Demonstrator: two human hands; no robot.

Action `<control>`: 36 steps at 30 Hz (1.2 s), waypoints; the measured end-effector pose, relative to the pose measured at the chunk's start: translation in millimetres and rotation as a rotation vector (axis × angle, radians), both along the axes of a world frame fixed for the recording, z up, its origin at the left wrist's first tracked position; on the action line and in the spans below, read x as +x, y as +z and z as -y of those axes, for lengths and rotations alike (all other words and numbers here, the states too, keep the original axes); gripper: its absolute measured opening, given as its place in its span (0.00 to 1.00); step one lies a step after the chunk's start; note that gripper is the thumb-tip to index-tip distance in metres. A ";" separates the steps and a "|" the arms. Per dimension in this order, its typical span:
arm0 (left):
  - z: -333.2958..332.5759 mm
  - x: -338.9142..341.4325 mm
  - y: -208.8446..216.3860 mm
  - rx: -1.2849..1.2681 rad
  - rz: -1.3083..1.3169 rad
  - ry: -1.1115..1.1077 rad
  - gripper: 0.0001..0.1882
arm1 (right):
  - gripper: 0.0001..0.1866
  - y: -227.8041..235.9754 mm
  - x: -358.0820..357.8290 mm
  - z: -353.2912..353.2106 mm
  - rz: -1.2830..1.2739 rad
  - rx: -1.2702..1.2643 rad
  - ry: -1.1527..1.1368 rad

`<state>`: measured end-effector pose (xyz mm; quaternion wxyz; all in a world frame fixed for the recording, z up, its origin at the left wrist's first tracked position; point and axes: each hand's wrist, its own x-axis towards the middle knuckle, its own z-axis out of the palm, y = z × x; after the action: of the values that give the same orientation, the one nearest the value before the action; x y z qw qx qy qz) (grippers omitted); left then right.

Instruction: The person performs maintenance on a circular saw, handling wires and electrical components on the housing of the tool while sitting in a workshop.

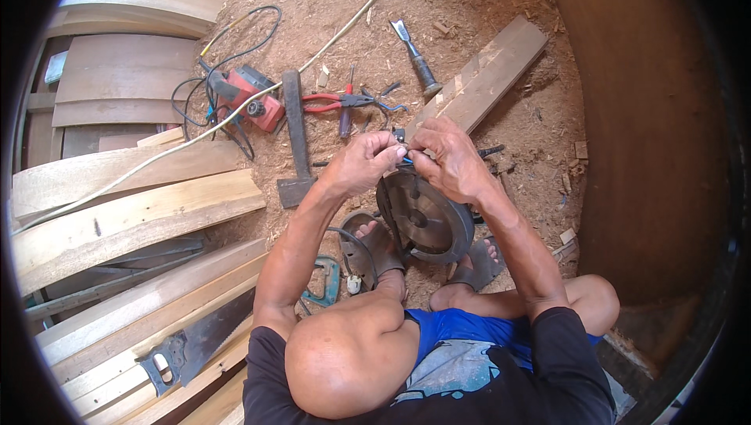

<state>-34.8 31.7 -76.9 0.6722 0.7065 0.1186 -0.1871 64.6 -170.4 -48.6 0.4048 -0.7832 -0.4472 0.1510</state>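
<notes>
Bending both elbows inward, I pinch a blue wire [407,161] between the fingertips of my left hand [366,162] and right hand [452,162], over the circular saw [423,218] between my sandals [380,251].

A black short-sleeved shirt [567,374] with a pale blue-grey print [450,370], bright blue shorts [438,327], dark open-toed sandals [377,253].
</notes>
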 end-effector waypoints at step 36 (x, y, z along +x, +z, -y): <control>0.0 -1.3 -6.7 -0.030 0.029 0.075 0.09 | 0.08 -5.0 0.0 -2.4 -0.035 0.014 -0.012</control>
<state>-36.1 31.7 -83.6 0.6907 0.6942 0.1323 -0.1533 64.6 -168.0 -53.6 0.4187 -0.7803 -0.4364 0.1593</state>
